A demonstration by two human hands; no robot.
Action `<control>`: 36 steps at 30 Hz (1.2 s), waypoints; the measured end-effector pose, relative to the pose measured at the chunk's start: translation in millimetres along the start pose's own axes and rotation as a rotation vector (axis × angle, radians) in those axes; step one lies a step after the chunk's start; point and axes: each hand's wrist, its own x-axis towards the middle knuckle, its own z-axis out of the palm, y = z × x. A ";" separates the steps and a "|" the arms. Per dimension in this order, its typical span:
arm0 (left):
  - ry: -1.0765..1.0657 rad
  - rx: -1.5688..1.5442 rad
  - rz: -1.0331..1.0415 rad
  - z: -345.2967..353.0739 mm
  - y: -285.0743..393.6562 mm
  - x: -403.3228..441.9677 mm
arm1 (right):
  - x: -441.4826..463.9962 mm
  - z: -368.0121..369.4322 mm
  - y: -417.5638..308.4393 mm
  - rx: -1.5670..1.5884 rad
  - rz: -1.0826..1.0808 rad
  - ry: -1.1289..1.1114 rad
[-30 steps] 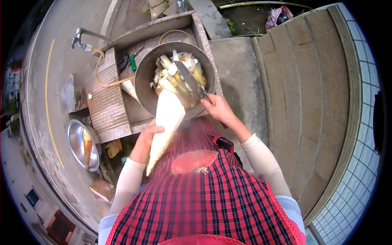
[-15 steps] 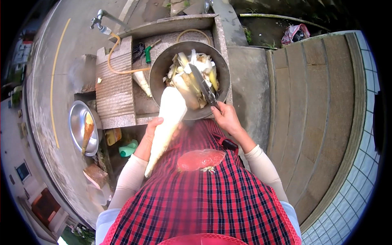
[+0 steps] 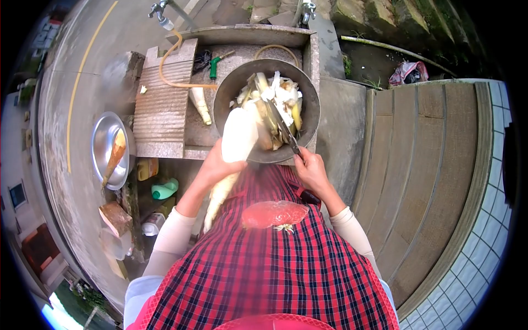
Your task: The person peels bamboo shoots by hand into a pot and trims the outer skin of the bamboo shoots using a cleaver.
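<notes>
White tapering peeled shoot (image 3: 240,135) grasped by left fingers (image 3: 235,166); right fingers (image 3: 303,158) clench long dark metal knife (image 3: 285,130), blade ahead; likely mid-trim, next stroke needs steady shoot.

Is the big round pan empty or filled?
Partly filled: pale peelings heap in the pan, bare inner wall showing around them.

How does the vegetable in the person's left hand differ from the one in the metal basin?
The held vegetable is pale nearly all over; the basin vegetable is mostly brown, with a yellowish broad end. The held vegetable looks thicker than the basin vegetable. The left hand grips the held vegetable, while the basin vegetable lies in the metal basin. Both are long and tapered.
</notes>
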 end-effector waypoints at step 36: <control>0.121 0.885 -0.477 -102.9 -240.5 213.4 | 3.0 35.5 -53.8 -0.254 0.265 0.038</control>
